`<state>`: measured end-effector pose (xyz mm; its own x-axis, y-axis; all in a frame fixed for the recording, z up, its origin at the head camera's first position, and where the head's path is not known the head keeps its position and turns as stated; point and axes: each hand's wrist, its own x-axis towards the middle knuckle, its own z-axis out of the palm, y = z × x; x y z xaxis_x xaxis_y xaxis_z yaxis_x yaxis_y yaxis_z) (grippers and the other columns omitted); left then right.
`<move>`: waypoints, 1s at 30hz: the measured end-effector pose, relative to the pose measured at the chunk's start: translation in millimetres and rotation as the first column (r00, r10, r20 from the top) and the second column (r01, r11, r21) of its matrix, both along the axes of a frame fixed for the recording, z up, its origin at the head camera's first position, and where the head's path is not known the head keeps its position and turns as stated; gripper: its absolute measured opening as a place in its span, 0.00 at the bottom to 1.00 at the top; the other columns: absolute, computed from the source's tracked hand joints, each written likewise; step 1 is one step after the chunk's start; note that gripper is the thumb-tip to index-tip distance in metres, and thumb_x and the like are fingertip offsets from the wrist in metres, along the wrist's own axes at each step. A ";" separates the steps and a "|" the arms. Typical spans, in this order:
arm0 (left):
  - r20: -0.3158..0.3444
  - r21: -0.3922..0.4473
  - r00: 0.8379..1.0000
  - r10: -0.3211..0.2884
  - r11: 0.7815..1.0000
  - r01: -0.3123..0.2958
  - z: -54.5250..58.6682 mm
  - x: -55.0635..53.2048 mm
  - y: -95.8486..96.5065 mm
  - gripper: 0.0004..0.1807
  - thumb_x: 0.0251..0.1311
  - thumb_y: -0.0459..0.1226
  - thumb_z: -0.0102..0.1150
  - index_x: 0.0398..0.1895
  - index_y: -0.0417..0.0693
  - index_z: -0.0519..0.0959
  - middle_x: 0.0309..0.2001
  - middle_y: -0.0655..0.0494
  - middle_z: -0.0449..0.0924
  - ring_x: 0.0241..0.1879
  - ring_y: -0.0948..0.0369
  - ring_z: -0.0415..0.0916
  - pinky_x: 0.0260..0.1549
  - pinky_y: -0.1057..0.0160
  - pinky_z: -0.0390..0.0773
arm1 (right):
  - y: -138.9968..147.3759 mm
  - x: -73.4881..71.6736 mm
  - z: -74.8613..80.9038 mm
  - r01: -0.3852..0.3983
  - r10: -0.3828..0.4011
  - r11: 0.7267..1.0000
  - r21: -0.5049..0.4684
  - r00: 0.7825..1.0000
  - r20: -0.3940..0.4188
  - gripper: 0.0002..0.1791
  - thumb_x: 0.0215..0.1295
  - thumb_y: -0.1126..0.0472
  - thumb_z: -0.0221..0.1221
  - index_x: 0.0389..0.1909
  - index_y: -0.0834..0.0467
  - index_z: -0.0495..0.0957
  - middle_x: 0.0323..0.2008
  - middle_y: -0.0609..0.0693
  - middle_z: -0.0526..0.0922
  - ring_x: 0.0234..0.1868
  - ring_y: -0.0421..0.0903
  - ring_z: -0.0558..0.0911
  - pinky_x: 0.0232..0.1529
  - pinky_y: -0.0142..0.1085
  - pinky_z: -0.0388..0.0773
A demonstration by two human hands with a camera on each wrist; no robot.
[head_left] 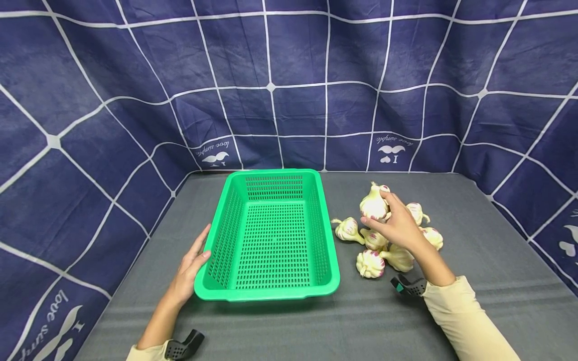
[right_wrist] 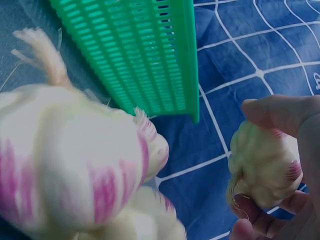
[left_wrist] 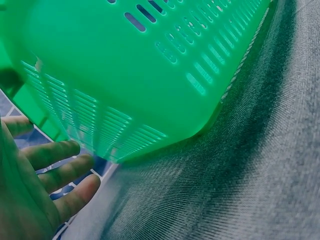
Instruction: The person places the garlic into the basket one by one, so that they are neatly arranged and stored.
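A green plastic basket (head_left: 274, 292) with slotted walls stands on the grey cloth. My left hand (head_left: 186, 271) is at its left side, thumb right at the rim; the left wrist view shows loosely extended fingers (left_wrist: 75, 197) beside the slotted wall. My right hand (head_left: 397, 223) pinches a garlic bulb (head_left: 374, 204) between thumb and fingers, above the pile to the basket's right. In the right wrist view that garlic bulb (right_wrist: 265, 167) sits between the thumb and curled fingers. Several more white-and-purple bulbs lie below and around this hand, including a front bulb (head_left: 370, 264) and a left bulb (head_left: 347, 229).
The grey cloth (head_left: 298, 331) covers the work surface. A blue curtain (head_left: 298, 60) with white grid lines hangs behind and along both sides. Each wrist carries a black strap mount, the left mount (head_left: 184, 346) near the front edge of view.
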<state>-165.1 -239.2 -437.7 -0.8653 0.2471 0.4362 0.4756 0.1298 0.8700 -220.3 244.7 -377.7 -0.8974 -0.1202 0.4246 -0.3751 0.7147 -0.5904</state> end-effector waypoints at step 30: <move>0.014 -0.025 1.000 0.014 1.000 -0.013 -0.2 -1.6 -0.8 0.30 0.74 0.28 0.34 0.77 0.34 0.47 0.73 0.28 0.47 0.68 0.76 0.57 0.61 0.80 0.57 | -36.4 -26.9 20.9 -0.103 0.123 0.983 -0.154 0.984 0.129 0.38 0.58 0.61 0.69 0.67 0.66 0.64 0.51 0.62 0.75 0.42 0.54 0.81 0.37 0.33 0.78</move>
<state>-166.7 -240.0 -437.9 -0.8749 0.2461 0.4172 0.4609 0.1583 0.8732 -247.2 208.3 -356.8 -0.9324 -0.1700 0.3190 -0.3567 0.5748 -0.7364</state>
